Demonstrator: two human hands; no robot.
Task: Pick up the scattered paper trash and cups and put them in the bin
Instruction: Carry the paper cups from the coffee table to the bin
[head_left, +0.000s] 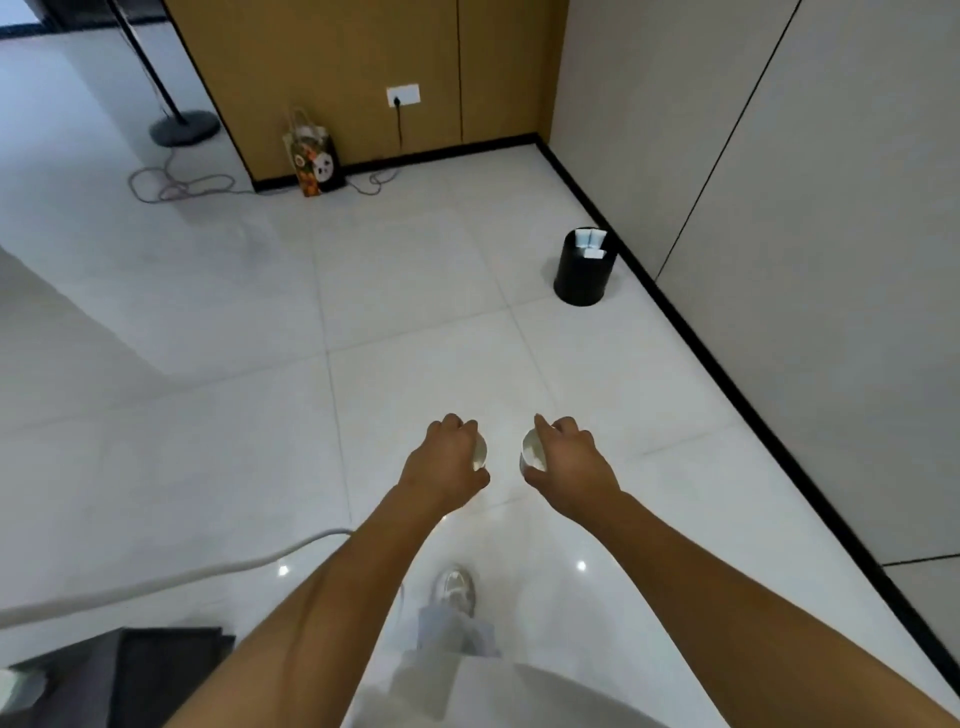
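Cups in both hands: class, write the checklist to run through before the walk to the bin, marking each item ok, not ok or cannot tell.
1. Left hand has a grip on its cup: ok.
2. Right hand grips its cup: ok.
3. Cups empty: cannot tell.
4. Bin upright by the wall: ok.
5. Room in bin, white paper sticking out: cannot tell.
6. Floor toward bin free of obstacles: ok.

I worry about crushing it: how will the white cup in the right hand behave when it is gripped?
The white cup looks like thin paper, so probably light and easily squashed. The right hand wraps it from above, which suggests little weight. Its open mouth shows no liquid that I can see, so spilling seems unlikely.
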